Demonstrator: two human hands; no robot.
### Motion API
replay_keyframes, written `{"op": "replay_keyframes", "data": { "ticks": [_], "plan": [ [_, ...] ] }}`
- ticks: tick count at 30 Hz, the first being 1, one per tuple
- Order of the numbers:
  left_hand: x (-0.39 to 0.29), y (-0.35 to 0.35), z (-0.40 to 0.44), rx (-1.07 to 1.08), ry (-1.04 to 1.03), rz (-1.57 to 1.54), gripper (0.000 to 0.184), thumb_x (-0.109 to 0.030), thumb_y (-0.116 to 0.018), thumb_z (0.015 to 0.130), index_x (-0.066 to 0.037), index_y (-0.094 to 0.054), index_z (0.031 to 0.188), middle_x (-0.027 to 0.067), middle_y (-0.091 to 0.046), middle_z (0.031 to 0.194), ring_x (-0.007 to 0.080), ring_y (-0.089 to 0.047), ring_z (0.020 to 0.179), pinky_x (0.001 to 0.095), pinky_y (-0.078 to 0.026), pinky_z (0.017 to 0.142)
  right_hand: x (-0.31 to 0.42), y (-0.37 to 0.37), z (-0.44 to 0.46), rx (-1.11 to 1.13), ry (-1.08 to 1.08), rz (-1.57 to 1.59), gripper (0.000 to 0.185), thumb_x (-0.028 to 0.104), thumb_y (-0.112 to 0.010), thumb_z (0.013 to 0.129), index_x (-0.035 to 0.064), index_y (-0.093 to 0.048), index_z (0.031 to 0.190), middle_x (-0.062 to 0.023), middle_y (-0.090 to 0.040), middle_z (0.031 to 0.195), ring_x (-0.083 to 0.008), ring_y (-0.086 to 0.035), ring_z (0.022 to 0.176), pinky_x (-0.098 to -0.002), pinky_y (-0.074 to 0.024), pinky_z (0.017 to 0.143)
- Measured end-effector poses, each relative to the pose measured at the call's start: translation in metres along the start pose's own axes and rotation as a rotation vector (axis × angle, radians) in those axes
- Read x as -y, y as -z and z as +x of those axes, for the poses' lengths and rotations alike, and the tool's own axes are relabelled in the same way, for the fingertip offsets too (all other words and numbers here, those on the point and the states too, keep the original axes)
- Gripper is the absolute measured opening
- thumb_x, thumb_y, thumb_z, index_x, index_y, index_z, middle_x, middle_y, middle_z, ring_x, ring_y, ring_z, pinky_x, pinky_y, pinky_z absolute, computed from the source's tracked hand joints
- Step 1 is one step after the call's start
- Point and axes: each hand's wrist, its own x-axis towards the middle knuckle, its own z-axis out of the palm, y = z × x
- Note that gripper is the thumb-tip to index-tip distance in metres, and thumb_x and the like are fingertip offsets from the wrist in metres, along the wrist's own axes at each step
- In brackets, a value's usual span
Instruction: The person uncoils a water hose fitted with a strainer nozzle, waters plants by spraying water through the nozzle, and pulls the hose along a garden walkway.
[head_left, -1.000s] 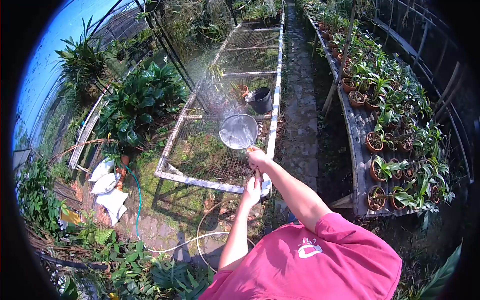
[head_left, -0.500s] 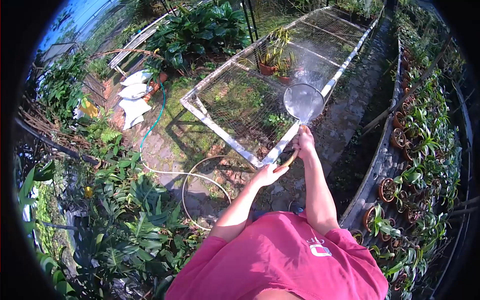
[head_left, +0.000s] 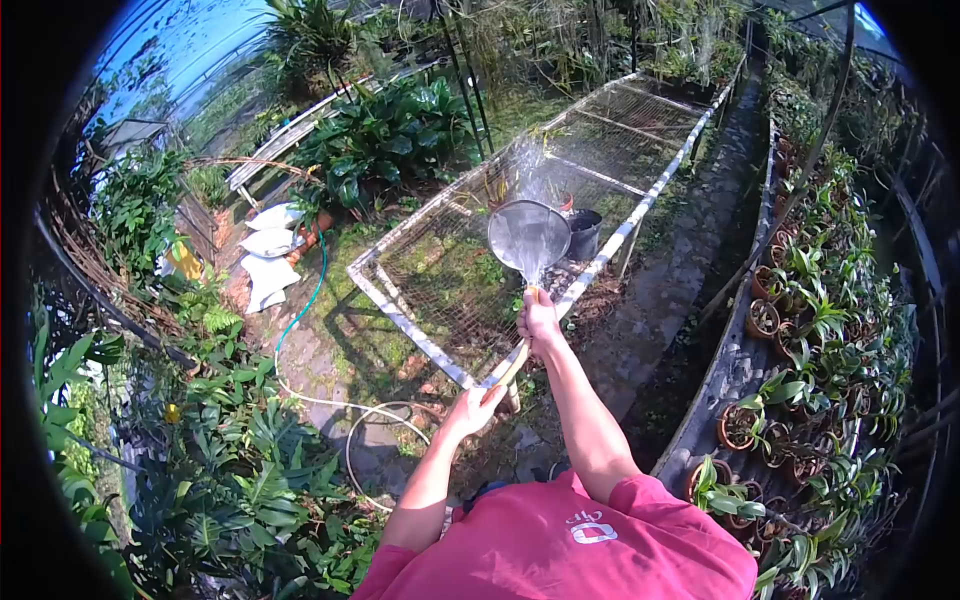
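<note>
A yellowish garden hose (head_left: 513,367) runs between my two hands. My right hand (head_left: 540,318) is wrapped round it near its front end. Lower and to the left, my left hand (head_left: 474,410) grips the same hose. Just beyond my right hand is a round grey disc with a dark rim (head_left: 530,240), like a wide watering rose; how it joins the hose is hard to make out. Water sprays forward from it over a mesh-topped bench (head_left: 440,265). A black pot (head_left: 584,234) and a terracotta pot, partly hidden by spray, stand behind the disc.
Rows of potted plants (head_left: 740,425) fill a long bench on the right, beside a stone path (head_left: 665,290). White sacks (head_left: 270,245) lie at the left. A pale hose loop (head_left: 350,450) crosses the ground, joined to a green hose (head_left: 313,290). Leafy plants (head_left: 260,490) crowd the lower left.
Both hands, the hose and the disc have moved left in view, and the spray now falls further left over the bench. The black pot has come into sight. The view has shifted.
</note>
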Motion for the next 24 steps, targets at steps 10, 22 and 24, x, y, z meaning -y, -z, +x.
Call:
{"op": "replay_keyframes", "data": {
  "ticks": [10, 22, 24],
  "plan": [
    [-0.071, 0.027, 0.030, -0.127, -0.375, -0.170, 0.042, -0.037, -0.043, 0.105, -0.001, -0.059, 0.090, 0.0091, -0.054, 0.072, 0.0156, -0.052, 0.070, 0.0348, -0.044, 0.066, 0.123, -0.025, -0.003, 0.039, 0.329, -0.047, 0.008, 0.022, -0.048, 0.104, 0.0151, -0.048, 0.108, 0.0037, -0.040, 0.070, -0.0051, -0.036, 0.049, -0.0198, -0.0291, 0.038],
    [-0.151, 0.050, 0.087, -0.245, -0.465, -0.220, 0.046, -0.041, -0.044, 0.105, -0.003, -0.059, 0.083, 0.0020, -0.047, 0.061, 0.0132, -0.046, 0.058, 0.0332, -0.037, 0.055, 0.228, -0.049, 0.040, 0.007, 0.477, -0.171, 0.006, 0.020, -0.049, 0.103, 0.0144, -0.047, 0.101, 0.0037, -0.039, 0.067, -0.0053, -0.034, 0.048, -0.0208, -0.0294, 0.039],
    [-0.165, 0.054, 0.103, -0.215, -0.439, -0.257, 0.045, -0.041, -0.044, 0.105, -0.006, -0.059, 0.082, -0.0040, -0.042, 0.060, 0.0087, -0.041, 0.055, 0.0289, -0.033, 0.051, 0.246, -0.050, 0.058, 0.015, 0.495, -0.195, 0.011, 0.020, -0.050, 0.102, 0.0125, -0.049, 0.111, 0.0022, -0.042, 0.068, -0.0073, -0.039, 0.049, -0.0237, -0.0327, 0.040]
  ]
}}
